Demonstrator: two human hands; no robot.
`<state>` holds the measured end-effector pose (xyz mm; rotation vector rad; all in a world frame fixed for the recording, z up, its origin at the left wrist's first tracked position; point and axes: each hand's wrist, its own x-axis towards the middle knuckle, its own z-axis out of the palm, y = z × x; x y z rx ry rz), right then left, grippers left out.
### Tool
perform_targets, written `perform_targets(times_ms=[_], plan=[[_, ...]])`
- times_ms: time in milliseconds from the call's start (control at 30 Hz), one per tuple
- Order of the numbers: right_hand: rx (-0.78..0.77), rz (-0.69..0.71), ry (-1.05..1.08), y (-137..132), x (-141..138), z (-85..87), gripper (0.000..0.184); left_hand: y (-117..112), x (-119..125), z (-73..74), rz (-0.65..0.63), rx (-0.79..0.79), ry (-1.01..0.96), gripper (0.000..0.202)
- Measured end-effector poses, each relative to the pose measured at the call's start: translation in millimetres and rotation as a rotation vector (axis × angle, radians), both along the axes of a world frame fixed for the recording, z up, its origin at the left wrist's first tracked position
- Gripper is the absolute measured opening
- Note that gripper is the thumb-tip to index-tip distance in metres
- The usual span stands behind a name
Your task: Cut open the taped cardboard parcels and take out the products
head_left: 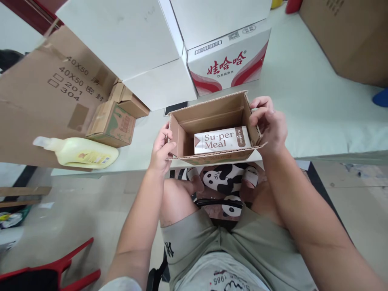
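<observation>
An open brown cardboard box [212, 113] sits at the near edge of a pale table, right in front of me. Inside it lies a white and brown carton [222, 140] printed "Su-per Meal". My left hand [161, 148] is closed on the box's left wall, fingers curled over its edge. My right hand [268, 121] pinches the right side flap near the top corner.
A pale yellow pump bottle [80, 152] lies on its side at the left, next to small brown cartons [112, 123] and a flat cardboard sheet [45, 93]. White boxes [227, 60] stand behind. A large brown box [348, 36] is far right. A red chair [60, 268] stands lower left.
</observation>
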<state>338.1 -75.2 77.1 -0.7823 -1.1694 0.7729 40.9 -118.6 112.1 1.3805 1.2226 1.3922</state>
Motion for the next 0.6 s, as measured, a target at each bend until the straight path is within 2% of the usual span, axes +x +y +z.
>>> perform_targets(times_ms=[100, 167, 233, 333, 433, 600], plan=[[-0.017, -0.050, -0.115, 1.6, 0.4, -3.6, 0.064, -2.0, 9.1, -4.7, 0.054, 0.019, -0.207, 0.033], [-0.018, -0.049, -0.201, 0.7, 1.1, -4.3, 0.064, -2.4, 9.9, -8.5, 0.057, 0.035, -0.238, 0.033], [0.016, -0.059, -0.226, -2.9, 2.4, -3.0, 0.058, -1.9, 7.3, -12.6, 0.022, 0.039, -0.210, 0.035], [0.154, -0.147, -0.217, -12.4, 5.9, 1.2, 0.045, -0.3, 0.7, -16.8, -0.024, 0.038, -0.128, 0.037], [0.269, -0.212, -0.266, -24.5, 9.0, 6.1, 0.040, 0.1, -4.5, -17.9, -0.060, 0.027, -0.012, 0.030], [0.282, -0.297, -0.297, -46.9, 7.3, 26.7, 0.025, -5.5, -3.1, -25.6, -0.109, 0.132, 0.136, 0.015]])
